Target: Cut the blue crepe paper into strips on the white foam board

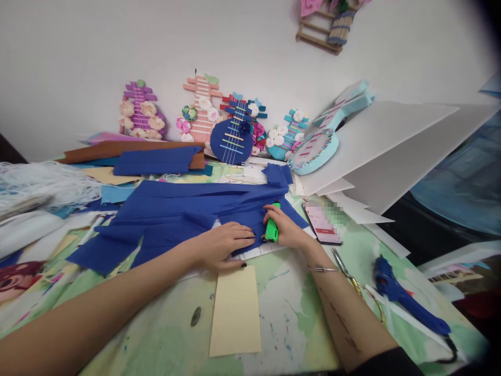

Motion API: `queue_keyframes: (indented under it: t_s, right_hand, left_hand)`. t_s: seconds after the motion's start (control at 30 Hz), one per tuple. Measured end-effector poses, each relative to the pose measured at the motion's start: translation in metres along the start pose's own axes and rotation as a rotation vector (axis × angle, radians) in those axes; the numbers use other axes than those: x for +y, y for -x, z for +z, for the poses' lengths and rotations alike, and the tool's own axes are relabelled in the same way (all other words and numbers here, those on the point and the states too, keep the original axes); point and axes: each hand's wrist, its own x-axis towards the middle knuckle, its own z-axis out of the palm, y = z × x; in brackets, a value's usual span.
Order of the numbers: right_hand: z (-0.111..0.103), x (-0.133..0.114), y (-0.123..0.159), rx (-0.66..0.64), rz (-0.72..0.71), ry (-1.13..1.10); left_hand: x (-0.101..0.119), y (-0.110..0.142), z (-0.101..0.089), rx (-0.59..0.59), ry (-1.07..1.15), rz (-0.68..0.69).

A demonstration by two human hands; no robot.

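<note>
My left hand (pixel 224 245) lies flat, fingers stretched out, pressing on a sheet of blue felt (pixel 183 211) spread over the table. My right hand (pixel 285 230) is closed around a green utility knife (pixel 271 227), its tip down on the felt just right of my left fingertips. A white foam board edge (pixel 258 253) shows beneath the felt at my hands. A cream paper strip (pixel 236 310) lies just in front of my left hand.
A phone (pixel 323 223), scissors (pixel 348 274) and a blue glue gun (pixel 403 300) lie to the right. Large white boards (pixel 391 141) lean at the back right. Several felt guitar crafts (pixel 230 137) stand against the wall. White threads (pixel 43 185) pile at the left.
</note>
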Motion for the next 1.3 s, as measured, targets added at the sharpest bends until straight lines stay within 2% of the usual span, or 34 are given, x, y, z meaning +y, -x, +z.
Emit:
queue_keyframes:
  t_s: [0.23, 0.73, 0.83, 1.0, 1.17, 1.3]
  right_hand:
    - [0.002, 0.008, -0.003, -0.007, 0.0, -0.022]
    - [0.002, 0.009, -0.004, -0.014, -0.007, -0.016]
    - [-0.001, 0.005, -0.002, 0.024, -0.005, -0.003]
    - [-0.016, 0.008, 0.002, 0.216, 0.028, 0.048]
    - [-0.025, 0.023, 0.011, 0.219, 0.116, 0.164]
    - [-0.026, 0.036, 0.018, 0.295, 0.199, 0.195]
  left_hand:
    - [0.001, 0.0, 0.001, -0.054, 0.036, -0.04]
    - [-0.006, 0.001, 0.003, -0.042, 0.097, -0.025]
    - [-0.005, 0.001, 0.004, -0.005, 0.101, -0.025]
    - [-0.005, 0.0, 0.005, 0.095, 0.079, -0.027]
    - [-0.006, 0.0, 0.011, 0.202, -0.032, -0.031]
    - [-0.01, 0.001, 0.017, 0.288, -0.12, 0.013]
